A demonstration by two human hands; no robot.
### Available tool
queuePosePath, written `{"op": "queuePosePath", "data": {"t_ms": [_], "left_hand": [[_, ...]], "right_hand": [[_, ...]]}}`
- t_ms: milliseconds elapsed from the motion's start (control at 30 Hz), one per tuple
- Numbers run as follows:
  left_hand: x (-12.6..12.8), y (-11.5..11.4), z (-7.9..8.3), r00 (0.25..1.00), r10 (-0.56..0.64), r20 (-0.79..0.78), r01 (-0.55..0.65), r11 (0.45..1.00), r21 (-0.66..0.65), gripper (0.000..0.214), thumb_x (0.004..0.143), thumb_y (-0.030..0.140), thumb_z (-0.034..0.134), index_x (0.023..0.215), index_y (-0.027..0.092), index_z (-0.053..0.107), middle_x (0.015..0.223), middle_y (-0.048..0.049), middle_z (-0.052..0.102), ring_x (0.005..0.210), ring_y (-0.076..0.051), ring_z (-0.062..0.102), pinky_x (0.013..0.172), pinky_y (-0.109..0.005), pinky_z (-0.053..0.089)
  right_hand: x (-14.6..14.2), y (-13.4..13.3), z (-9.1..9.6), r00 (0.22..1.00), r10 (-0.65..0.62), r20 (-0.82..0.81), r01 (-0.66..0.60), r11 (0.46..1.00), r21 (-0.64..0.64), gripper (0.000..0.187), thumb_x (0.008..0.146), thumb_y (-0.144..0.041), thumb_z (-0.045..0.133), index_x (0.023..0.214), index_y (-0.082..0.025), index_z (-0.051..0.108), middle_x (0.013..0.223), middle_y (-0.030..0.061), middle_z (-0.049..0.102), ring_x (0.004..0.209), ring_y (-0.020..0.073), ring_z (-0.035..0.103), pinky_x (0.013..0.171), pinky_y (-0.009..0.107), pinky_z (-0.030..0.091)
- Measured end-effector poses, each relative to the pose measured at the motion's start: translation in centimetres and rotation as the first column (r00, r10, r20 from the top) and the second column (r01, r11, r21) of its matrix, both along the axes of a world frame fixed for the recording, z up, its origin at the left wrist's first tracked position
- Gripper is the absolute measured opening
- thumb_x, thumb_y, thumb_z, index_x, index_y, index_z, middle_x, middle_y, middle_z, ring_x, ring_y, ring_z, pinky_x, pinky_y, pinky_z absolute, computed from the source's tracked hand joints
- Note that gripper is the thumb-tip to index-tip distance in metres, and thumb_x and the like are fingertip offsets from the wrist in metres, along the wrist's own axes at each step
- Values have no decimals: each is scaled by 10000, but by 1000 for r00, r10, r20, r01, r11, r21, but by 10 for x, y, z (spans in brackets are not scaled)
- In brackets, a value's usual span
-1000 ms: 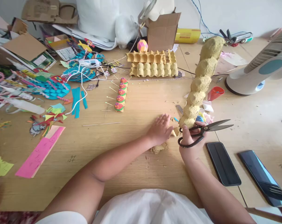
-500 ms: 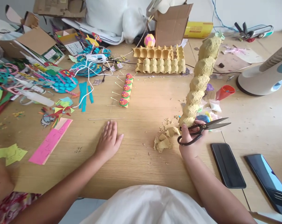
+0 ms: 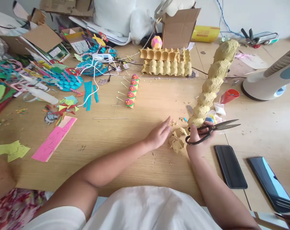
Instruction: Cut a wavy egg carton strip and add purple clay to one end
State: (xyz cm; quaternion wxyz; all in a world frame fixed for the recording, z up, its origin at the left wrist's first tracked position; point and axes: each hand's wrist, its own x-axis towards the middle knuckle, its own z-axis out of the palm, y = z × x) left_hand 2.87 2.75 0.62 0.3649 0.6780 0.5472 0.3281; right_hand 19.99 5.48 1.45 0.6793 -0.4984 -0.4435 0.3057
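Note:
My right hand (image 3: 197,140) is closed around black scissors (image 3: 214,129) and also pinches the near end of a long strip of egg-carton cups (image 3: 213,83), which rises away toward the back right. My left hand (image 3: 159,134) lies flat on the wooden table, fingers stretched out and together, its fingertips against a small heap of egg-carton scraps (image 3: 177,140) just left of the right hand. It holds nothing.
Two dark phones (image 3: 230,166) (image 3: 270,182) lie at the near right. A row of painted carton cups with pins (image 3: 131,92) sits mid-table, egg cartons (image 3: 166,62) behind it. Coloured paper clutter (image 3: 60,80) fills the left, with a pink strip (image 3: 53,139). A fan (image 3: 271,76) and red cup (image 3: 228,95) stand right.
My left hand swept left across the table, then came back right to the scrap heap. The right hand kept the scissors and carton strip almost still.

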Motion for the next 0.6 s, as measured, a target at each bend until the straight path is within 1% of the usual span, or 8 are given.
{"op": "queuePosePath", "data": {"t_ms": [33, 100, 200, 233, 300, 367, 467, 600], "left_hand": [[-14, -8, 3, 997, 15, 77, -14, 1000, -7, 619, 1096, 432, 225, 1663, 185, 236, 1672, -145, 383, 1564, -225, 354, 1298, -461, 297], [-46, -37, 6, 997, 42, 59, -43, 999, 25, 621, 1093, 449, 300, 1668, 226, 227, 1695, -123, 353, 1572, -226, 338, 1304, -444, 284], [-91, -100, 3, 961, 102, -257, -69, 988, 135, 678, 1073, 421, 410, 1684, 275, 154, 1731, -111, 269, 1601, -275, 267, 1315, -500, 246], [-102, -122, -1, 915, 134, -382, -77, 984, 160, 725, 1063, 417, 441, 1690, 272, 106, 1739, -119, 237, 1614, -311, 213, 1312, -550, 229], [-112, -159, -9, 779, 250, -575, -164, 967, 197, 792, 1057, 410, 455, 1691, 244, 11, 1743, -155, 201, 1617, -368, 159, 1281, -625, 250], [-106, -182, -16, 684, 279, -674, -188, 960, 208, 822, 1057, 408, 441, 1685, 190, -42, 1735, -198, 185, 1609, -385, 182, 1270, -646, 249], [-74, -184, -18, 651, 171, -740, -65, 983, 170, 849, 1053, 449, 426, 1679, 134, -55, 1727, -202, 186, 1608, -362, 196, 1288, -579, 254], [-27, -141, -14, 693, 19, -720, 154, 973, 174, 852, 1057, 496, 396, 1675, 84, -22, 1712, -194, 233, 1611, -324, 194, 1314, -510, 218]], "right_hand": [[0, 0, 0, 1000, 2, 4, -2, 1000, 0, 426, 799, -319, 789, 1131, -255, 530, 889, -31, 515, 774, 139, 569, 747, 296, 534], [-1, -1, 1, 1000, 10, 15, -10, 1000, 4, 416, 799, -321, 780, 1125, -259, 530, 902, -27, 504, 792, 141, 569, 764, 304, 538], [-4, -2, 3, 999, 20, 28, -20, 1000, -6, 424, 789, -323, 773, 1125, -261, 521, 941, -15, 508, 868, 157, 606, 839, 344, 553], [-5, -2, 3, 999, 20, 32, -20, 1000, -11, 427, 788, -322, 771, 1127, -261, 519, 936, -17, 503, 875, 160, 612, 852, 354, 555], [-6, -2, 4, 999, 21, 48, -20, 1000, -13, 420, 791, -320, 765, 1124, -259, 518, 910, -25, 490, 844, 158, 607, 835, 353, 557], [-7, -2, 5, 997, 24, 68, -23, 1000, -9, 404, 795, -322, 761, 1117, -260, 524, 888, -30, 483, 790, 148, 580, 783, 332, 551], [-9, -4, 7, 995, 38, 87, -36, 999, -23, 401, 793, -325, 765, 1118, -264, 539, 895, -28, 498, 741, 133, 543, 722, 300, 534], [-10, -8, 9, 996, 63, 59, -61, 997, -45, 403, 798, -325, 768, 1126, -262, 542, 922, -28, 512, 778, 127, 554, 771, 293, 531]]}}
